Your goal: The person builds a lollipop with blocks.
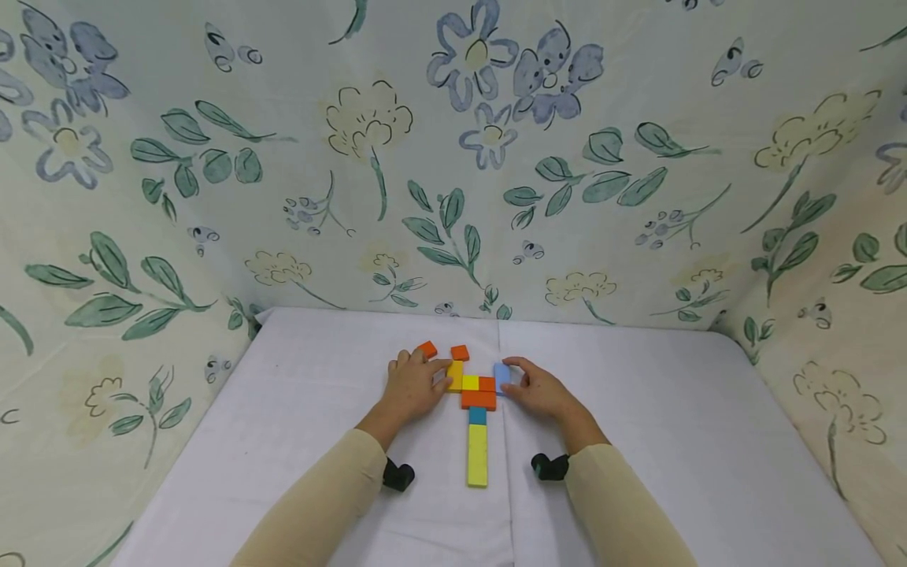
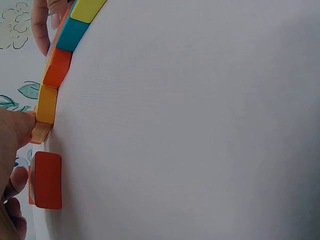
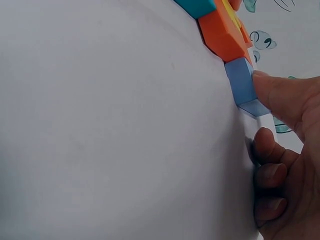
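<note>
My left hand [image 1: 413,386] pinches an amber-yellow block [image 1: 456,376] between thumb and forefinger, at the left side of a flat block figure. On the opposite side my right hand [image 1: 542,391] holds a light blue block [image 1: 502,378] the same way; its thumb presses the block in the right wrist view. Between these two lie a small yellow block [image 1: 471,383] and a small orange block [image 1: 486,383]. Below them runs a wider orange block [image 1: 479,401], then a teal block [image 1: 478,416] and a long yellow-green block [image 1: 478,457].
Two loose orange blocks lie beyond the figure: one [image 1: 460,353] behind the amber block, another [image 1: 428,349] partly hidden by the left fingers. White cloth [image 1: 638,441] covers the table, with a fold line right of the figure. Floral curtains [image 1: 453,157] enclose the back and sides.
</note>
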A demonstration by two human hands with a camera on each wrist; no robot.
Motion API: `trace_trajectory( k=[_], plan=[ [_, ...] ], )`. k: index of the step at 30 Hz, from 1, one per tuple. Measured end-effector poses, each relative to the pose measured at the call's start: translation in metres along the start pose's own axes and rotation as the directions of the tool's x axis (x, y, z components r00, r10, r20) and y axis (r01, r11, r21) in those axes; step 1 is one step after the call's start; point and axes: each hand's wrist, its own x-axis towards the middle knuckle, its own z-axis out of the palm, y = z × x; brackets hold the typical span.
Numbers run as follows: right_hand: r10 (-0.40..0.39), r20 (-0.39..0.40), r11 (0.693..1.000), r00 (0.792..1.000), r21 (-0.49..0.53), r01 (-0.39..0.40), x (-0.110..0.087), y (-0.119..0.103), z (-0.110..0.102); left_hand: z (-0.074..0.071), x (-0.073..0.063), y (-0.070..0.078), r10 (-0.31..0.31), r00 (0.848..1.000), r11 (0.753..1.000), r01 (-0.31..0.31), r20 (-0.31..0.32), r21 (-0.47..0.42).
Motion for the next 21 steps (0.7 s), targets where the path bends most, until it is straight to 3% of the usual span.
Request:
trace_trajectory(
  k=[12,16,21],
  plan=[
    [0.004,-0.003,1.000,1.000,0.004,-0.004,0.000,0.000,0.001,0.000,0.000,0.000,-0.005,1.000,1.000,0.005,-0.003,-0.016],
    [0.007,-0.005,1.000,1.000,0.005,-0.007,0.000,0.000,0.002,0.002,-0.001,-0.004,-0.015,1.000,0.997,0.014,-0.013,-0.080],
    [0.010,-0.006,1.000,1.000,0.000,-0.010,0.001,0.000,0.001,0.000,-0.002,-0.020,-0.041,0.998,0.978,0.031,-0.047,-0.204]
  ],
)
